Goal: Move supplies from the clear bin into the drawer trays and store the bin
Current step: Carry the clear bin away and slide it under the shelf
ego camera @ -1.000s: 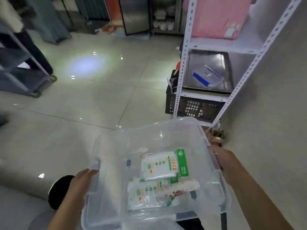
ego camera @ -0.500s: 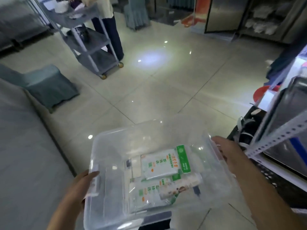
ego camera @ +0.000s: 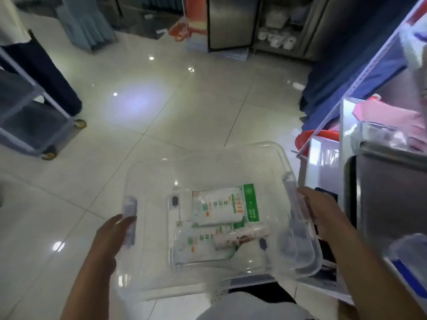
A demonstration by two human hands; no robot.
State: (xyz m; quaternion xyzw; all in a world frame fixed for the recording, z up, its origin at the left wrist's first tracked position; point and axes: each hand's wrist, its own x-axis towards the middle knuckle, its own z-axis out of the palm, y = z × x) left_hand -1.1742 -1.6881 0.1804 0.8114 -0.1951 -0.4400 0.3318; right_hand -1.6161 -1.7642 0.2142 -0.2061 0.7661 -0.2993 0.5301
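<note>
I carry a clear plastic bin (ego camera: pixel 208 162) at waist height over the tiled floor. My left hand (ego camera: pixel 111 239) grips its left handle and my right hand (ego camera: pixel 321 215) grips its right handle. Inside lie two white packets with green print, one (ego camera: pixel 221 206) on top of the other (ego camera: pixel 198 248), plus a smaller wrapped packet (ego camera: pixel 240 239) and a small white item (ego camera: pixel 174 204). No drawer trays can be made out.
A white metal shelf rack (ego camera: pixel 323 125) with a steel tray (ego camera: pixel 390 192) stands close on my right. At the far left a person (ego camera: pixel 41 65) stands by a grey wheeled cart (ego camera: pixel 30 116). Steel cabinets (ego camera: pixel 228 21) line the back.
The view has swung back to the right, so the shelf rack is close on my right and the cart has slid to the left edge. Both hands keep hold of the bin.
</note>
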